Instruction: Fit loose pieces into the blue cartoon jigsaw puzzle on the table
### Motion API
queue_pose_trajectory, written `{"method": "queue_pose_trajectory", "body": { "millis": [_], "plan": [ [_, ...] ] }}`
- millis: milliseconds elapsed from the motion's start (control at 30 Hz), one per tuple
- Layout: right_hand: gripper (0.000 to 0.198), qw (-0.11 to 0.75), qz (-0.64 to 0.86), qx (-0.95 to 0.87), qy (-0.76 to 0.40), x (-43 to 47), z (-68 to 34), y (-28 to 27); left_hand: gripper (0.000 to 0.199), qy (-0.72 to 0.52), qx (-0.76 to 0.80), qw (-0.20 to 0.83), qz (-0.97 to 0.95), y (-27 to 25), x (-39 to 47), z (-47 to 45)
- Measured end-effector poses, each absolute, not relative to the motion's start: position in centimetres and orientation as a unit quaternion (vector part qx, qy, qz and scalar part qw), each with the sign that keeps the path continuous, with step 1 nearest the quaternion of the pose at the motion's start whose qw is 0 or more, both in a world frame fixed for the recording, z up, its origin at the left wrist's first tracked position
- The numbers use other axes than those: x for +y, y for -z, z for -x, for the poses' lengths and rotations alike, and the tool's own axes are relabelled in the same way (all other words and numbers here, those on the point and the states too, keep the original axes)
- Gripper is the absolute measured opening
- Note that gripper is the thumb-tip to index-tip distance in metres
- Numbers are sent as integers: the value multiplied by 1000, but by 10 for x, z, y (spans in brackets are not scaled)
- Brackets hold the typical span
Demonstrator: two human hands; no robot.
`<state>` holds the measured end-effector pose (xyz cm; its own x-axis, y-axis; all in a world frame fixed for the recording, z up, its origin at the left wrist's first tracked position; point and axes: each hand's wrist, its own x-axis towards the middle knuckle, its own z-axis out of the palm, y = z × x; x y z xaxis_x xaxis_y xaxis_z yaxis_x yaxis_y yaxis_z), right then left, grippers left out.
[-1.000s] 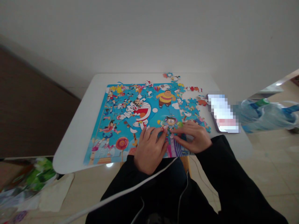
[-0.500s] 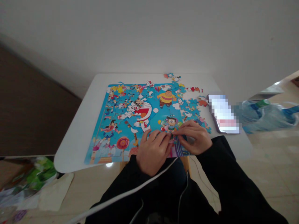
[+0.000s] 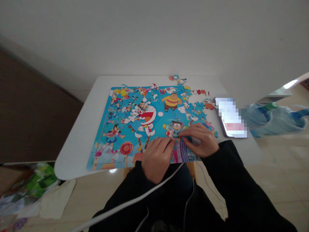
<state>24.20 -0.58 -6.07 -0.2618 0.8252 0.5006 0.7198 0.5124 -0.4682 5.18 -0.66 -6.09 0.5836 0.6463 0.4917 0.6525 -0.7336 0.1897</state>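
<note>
A cartoon jigsaw puzzle (image 3: 166, 114) lies on a blue-edged board, with a blue-and-white cat figure in its middle. My left hand (image 3: 158, 158) rests over the board's lower edge, its fingers side by side and lying on the puzzle. From the right comes my right hand (image 3: 201, 138), thumb and forefinger pinched at a small puzzle piece (image 3: 179, 138) just below the figure with glasses. The fingertips of both hands are close together there. Most of that piece is hidden by the fingers, as is my left thumb.
Loose puzzle pieces (image 3: 198, 111) lie right of the board, and several more sit on its upper left part. A lit phone (image 3: 231, 117) stands at the right edge of the white table (image 3: 77, 141). A white cable (image 3: 135, 199) crosses over my lap. Plastic-wrapped bottles (image 3: 277, 120) are beyond.
My left fingers have drawn back slightly and closed up side by side, uncovering more of the striped area. My right hand has shifted slightly up and left, still pinched.
</note>
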Motion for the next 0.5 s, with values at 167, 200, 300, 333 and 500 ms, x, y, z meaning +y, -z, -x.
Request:
{"method": "queue_pose_trajectory", "body": {
  "millis": [167, 200, 300, 333, 500],
  "plan": [
    [11, 349, 496, -793, -55, -3, -243, 65, 23, 275, -355, 7, 893, 61, -6, -55],
    [11, 346, 497, -794, -53, -3, -243, 65, 24, 273, -356, 7, 894, 61, -6, -56],
    [12, 339, 495, -798, -48, -2, -244, 67, 26, 272, -358, 10, 893, 62, -7, -56],
    [12, 337, 494, -800, -46, -2, -244, 67, 26, 272, -359, 11, 893, 62, -7, -55],
    [14, 328, 506, -797, -32, -2, -243, 67, 28, 270, -364, 7, 891, 64, -9, -55]
  ]
}}
